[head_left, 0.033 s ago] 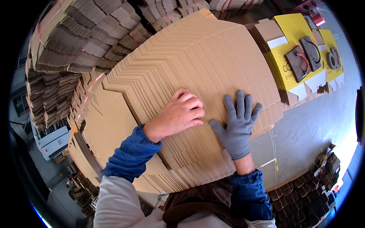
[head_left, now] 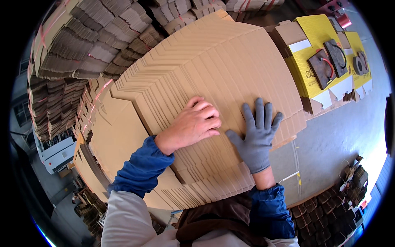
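Head view, looking down: a person's two hands press flat on a fanned stack of cardboard sheets (head_left: pixel 230 70). Both hands lie near the stack's lower middle, just beside each other and not touching.

One hand is bare, the left hand (head_left: pixel 193 125). It rests palm down with the fingers curled loosely together, gripping nothing. The other, the right hand (head_left: pixel 256 138), wears a grey knit glove. Its fingers are spread wide and flat on the cardboard, also gripping nothing. Both arms come up from the lower edge in blue sleeves.

The sheets are brown, flat, die-cut cardboard, far too many to count. They overlap like shingles, so their stepped edges form long ridges that run away from the person.

Upper right, just beside the fanned stack, sits a yellow stack (head_left: pixel 304 68) of printed sheets with white flaps. Three dark, flat, rust-coloured plates (head_left: pixel 321 68) lie on top of it.

Upper left, bundles (head_left: pixel 82 45) of folded brown cardboard are piled high in many rows, some tied with thin pink strapping. A grey concrete floor (head_left: pixel 333 140) shows at the right.
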Tool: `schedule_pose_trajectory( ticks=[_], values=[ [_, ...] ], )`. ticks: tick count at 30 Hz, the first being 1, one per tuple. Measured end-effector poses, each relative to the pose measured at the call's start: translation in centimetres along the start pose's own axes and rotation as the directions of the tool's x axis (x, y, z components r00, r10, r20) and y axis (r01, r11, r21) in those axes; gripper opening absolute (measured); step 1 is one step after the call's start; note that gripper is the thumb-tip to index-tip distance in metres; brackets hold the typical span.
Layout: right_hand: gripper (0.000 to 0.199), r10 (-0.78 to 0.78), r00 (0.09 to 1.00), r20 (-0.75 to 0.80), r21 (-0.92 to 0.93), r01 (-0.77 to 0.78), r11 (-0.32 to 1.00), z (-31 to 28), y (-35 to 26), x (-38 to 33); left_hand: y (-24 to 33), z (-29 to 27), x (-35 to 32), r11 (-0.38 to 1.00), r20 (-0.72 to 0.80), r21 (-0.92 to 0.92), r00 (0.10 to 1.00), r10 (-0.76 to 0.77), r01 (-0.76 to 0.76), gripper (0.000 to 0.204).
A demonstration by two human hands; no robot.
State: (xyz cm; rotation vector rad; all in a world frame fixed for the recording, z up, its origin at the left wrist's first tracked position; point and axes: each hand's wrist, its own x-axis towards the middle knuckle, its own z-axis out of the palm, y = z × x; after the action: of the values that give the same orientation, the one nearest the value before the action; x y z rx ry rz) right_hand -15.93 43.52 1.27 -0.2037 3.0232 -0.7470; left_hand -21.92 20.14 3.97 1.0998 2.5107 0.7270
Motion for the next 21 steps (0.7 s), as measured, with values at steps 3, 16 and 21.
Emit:
schedule_pose_trajectory(
  ticks=[3, 16, 21],
  values=[
    [0.081, 0.007, 1.000, 0.022, -0.006, -0.007, 1.000, -0.1, -0.1, -0.1, -0.2, 0.1, -0.1, 1.000, -0.013, 0.023, 1.000, 0.002, -0.001, 0.023],
    [0.087, 0.009, 0.998, 0.060, -0.023, -0.008, 1.000, -0.6, -1.3, -0.5, 0.4, -0.8, 0.2, 0.997, 0.040, 0.054, 0.997, 0.059, -0.062, 0.028],
    [0.088, 0.011, 0.998, 0.059, -0.028, -0.009, 1.000, -0.4, -1.2, -0.5, 0.5, -1.2, 0.8, 0.995, 0.053, 0.044, 0.995, 0.084, -0.086, 0.030]
  ],
)
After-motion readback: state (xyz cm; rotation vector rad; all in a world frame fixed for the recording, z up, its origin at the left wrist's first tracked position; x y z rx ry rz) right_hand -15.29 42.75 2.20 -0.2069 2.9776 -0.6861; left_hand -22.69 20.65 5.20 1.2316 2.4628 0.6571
